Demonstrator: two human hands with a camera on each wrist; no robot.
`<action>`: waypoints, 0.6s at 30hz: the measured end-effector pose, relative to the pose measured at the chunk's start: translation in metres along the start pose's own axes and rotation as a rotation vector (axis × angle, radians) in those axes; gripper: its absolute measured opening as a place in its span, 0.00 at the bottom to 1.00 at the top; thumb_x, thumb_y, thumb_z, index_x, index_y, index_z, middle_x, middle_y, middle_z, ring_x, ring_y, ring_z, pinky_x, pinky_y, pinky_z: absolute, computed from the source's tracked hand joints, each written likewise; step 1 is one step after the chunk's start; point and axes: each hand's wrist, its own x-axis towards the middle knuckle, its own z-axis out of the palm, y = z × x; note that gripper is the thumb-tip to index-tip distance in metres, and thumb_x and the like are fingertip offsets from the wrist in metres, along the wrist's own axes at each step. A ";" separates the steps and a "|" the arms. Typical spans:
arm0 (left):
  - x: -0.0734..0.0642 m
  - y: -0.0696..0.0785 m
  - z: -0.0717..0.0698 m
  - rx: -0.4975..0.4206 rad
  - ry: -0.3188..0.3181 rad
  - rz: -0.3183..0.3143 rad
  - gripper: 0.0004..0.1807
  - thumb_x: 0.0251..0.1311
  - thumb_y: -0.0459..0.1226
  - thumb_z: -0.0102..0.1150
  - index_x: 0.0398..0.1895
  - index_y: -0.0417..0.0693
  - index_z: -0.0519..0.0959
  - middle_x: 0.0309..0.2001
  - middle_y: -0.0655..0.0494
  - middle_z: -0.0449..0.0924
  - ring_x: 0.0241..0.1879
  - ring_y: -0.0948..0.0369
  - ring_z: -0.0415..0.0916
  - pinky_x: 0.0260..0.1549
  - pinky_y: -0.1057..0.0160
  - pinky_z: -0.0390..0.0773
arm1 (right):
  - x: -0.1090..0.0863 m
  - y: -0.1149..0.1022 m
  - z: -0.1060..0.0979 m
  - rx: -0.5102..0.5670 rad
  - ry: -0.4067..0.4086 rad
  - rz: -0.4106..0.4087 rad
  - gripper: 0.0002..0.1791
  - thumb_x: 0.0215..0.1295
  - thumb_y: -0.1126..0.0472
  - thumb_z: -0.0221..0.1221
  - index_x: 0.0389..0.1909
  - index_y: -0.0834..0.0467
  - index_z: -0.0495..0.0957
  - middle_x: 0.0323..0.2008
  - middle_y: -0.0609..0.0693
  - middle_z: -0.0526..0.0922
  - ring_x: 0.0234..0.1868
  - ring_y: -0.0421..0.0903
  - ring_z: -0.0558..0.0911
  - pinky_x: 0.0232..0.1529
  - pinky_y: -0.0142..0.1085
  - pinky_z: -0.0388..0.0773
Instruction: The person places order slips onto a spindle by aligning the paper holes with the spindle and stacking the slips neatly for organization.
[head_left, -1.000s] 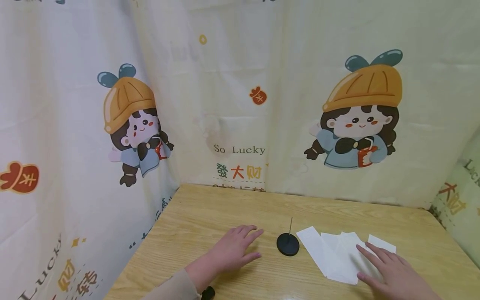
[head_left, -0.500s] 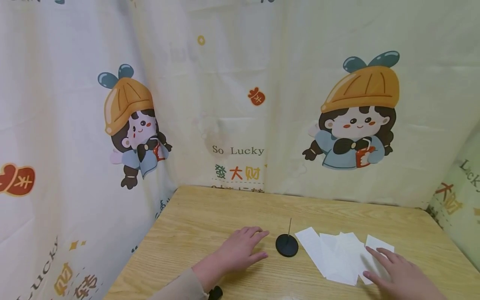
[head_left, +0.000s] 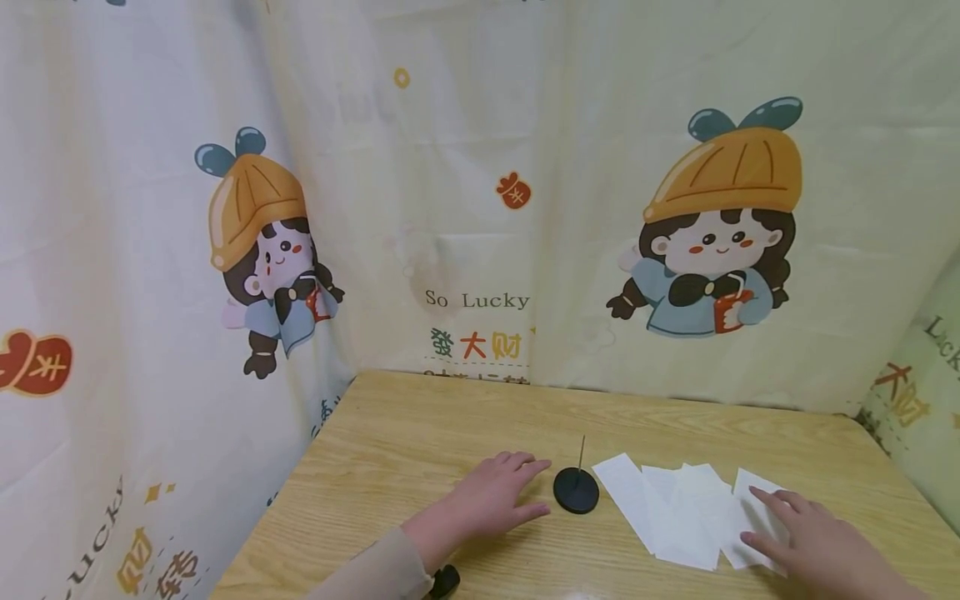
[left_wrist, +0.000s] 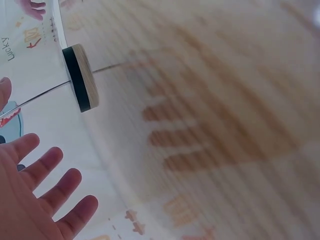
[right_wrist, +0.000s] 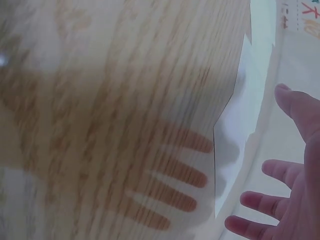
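Observation:
A round black base with an upright thin metal spike, a bill spike (head_left: 576, 490), stands on the wooden table. My left hand (head_left: 491, 493) is just left of it, fingers spread and extended, holding nothing. In the left wrist view the bill spike (left_wrist: 80, 79) appears past the spread fingertips (left_wrist: 86, 204). Several white paper slips (head_left: 686, 518) lie overlapping to the right of the base. Over the rightmost slip (head_left: 752, 525) hovers my right hand (head_left: 817, 542), its fingers apart and nothing in them. The right wrist view shows the paper slips (right_wrist: 230, 145) beyond that hand's fingers (right_wrist: 265, 202).
The glossy wooden table (head_left: 420, 417) reflects both hands. Printed curtains (head_left: 465, 208) hang behind it and along both sides. A small black device (head_left: 446, 581) sits under the left wrist.
My left hand has shifted right, closer to the bill spike. My right hand has also drifted right across the slips, baring more of the rightmost one. The bill spike and slips stay put.

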 end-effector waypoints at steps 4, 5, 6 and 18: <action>0.005 0.001 -0.002 0.001 -0.007 -0.008 0.35 0.68 0.64 0.46 0.75 0.66 0.60 0.69 0.62 0.65 0.68 0.58 0.63 0.63 0.51 0.67 | 0.001 0.007 -0.001 0.000 0.016 -0.005 0.50 0.62 0.25 0.52 0.63 0.68 0.71 0.52 0.71 0.75 0.50 0.71 0.76 0.43 0.64 0.74; 0.006 0.001 -0.002 0.002 -0.008 -0.010 0.35 0.68 0.64 0.46 0.75 0.65 0.61 0.69 0.62 0.66 0.67 0.58 0.64 0.62 0.51 0.67 | 0.001 0.009 -0.001 0.001 0.028 -0.008 0.50 0.61 0.26 0.52 0.63 0.68 0.71 0.52 0.72 0.75 0.50 0.71 0.76 0.43 0.64 0.74; 0.007 0.002 -0.002 0.004 -0.009 -0.011 0.35 0.68 0.64 0.46 0.75 0.65 0.61 0.69 0.62 0.66 0.67 0.58 0.64 0.62 0.51 0.68 | 0.001 0.010 -0.001 0.000 0.035 -0.007 0.50 0.61 0.26 0.53 0.62 0.68 0.71 0.51 0.72 0.75 0.49 0.71 0.76 0.43 0.64 0.74; 0.019 -0.002 0.004 0.030 -0.020 -0.023 0.36 0.66 0.64 0.49 0.73 0.64 0.64 0.67 0.62 0.68 0.65 0.58 0.66 0.61 0.53 0.68 | 0.004 0.022 0.002 0.070 0.055 -0.024 0.47 0.62 0.32 0.59 0.61 0.72 0.71 0.50 0.73 0.74 0.49 0.71 0.75 0.44 0.64 0.73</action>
